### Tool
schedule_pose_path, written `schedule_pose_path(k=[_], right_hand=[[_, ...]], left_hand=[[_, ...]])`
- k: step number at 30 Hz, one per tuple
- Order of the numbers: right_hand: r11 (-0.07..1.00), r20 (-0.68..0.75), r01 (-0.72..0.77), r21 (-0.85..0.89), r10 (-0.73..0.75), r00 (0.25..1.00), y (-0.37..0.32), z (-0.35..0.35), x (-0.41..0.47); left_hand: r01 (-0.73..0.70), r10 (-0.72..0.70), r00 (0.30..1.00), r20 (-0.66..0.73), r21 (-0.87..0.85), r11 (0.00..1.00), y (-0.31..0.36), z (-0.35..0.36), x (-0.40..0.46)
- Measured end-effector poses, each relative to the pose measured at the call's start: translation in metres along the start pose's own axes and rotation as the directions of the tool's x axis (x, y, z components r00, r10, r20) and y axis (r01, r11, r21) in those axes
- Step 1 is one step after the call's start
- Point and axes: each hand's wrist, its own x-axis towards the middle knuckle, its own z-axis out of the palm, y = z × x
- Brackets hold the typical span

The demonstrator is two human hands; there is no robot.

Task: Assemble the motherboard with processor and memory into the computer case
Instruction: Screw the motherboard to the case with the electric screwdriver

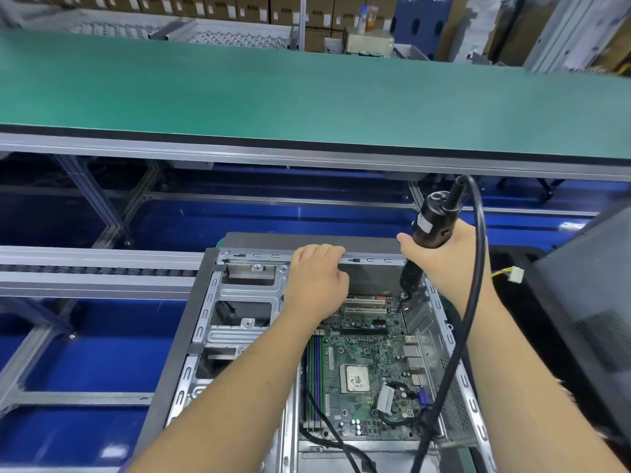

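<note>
The motherboard [367, 367] is lying flat inside the open computer case [205, 322], processor and memory sticks [316, 380] already seated. The left hand [317, 281] is hooking its curled fingers over the case's far rim, probably to brace it. The right hand [444, 257] is gripping the corded electric screwdriver [428, 233] upright, its bit bearing down at the board's far corner (likely on a mounting screw).

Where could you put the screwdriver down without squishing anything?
The wide green belt beyond the case is bare from edge to edge. Inside the computer case it is crowded: motherboard, cables, left hand on the far rim, and right hand holding the electric screwdriver.
</note>
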Motion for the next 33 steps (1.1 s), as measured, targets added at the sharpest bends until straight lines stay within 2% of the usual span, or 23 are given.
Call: schedule_pose_path(k=[7,11,14,17,19,21,22,24,26,29,33], right_hand=[[1.0,0.017,0.02,0.01,-0.02,1.0,-0.009,0.001,-0.005],[0.968,-0.163,0.165,0.191,-0.135,0.977,-0.034,-0.017,-0.007],[0.947,-0.239,0.237,0.218,-0.184,0.954,-0.047,-0.029,-0.015],[0.977,-0.247,0.147,0.152,-0.106,0.963,-0.042,-0.032,-0.03],[0.989,-0.26,0.071,0.129,-0.036,0.965,-0.033,-0.032,-0.041],[0.989,-0.288,0.031,0.144,0.012,0.958,-0.026,-0.035,-0.05],[0.987,-0.296,0.028,0.161,0.021,0.955,-0.024,-0.037,-0.053],[0.976,-0.283,0.037,0.216,0.026,0.959,-0.021,-0.038,-0.06],[0.965,-0.262,0.034,0.259,0.036,0.964,-0.019,-0.038,-0.066],[0.968,-0.228,0.037,0.249,0.021,0.974,-0.02,-0.033,-0.074],[0.946,-0.241,0.108,0.305,-0.033,0.97,-0.022,-0.026,-0.088]], left_hand=[[-0.002,0.002,1.0,-0.001,0.005,1.0,-0.001,0.002,0.002],[-0.023,0.023,0.999,-0.029,0.007,1.0,-0.002,0.003,0.003],[-0.024,0.024,0.999,-0.022,0.003,1.0,-0.003,0.004,0.003],[-0.036,0.035,0.999,-0.011,-0.037,0.999,0.0,0.0,0.001],[-0.131,0.131,0.991,0.006,-0.06,0.99,0.004,-0.005,-0.005],[-0.205,0.211,0.976,0.057,-0.091,0.974,0.013,-0.007,-0.016],[-0.192,0.207,0.972,0.108,-0.135,0.972,0.018,-0.006,-0.023],[-0.039,0.127,0.951,0.28,-0.301,0.953,0.031,-0.006,-0.041],[0.051,0.143,0.892,0.428,-0.411,0.91,0.042,-0.005,-0.057],[0.001,0.213,0.851,0.48,-0.407,0.913,0.053,-0.005,-0.076],[0.014,0.141,0.887,0.439,-0.331,0.944,0.053,-0.011,-0.091]])
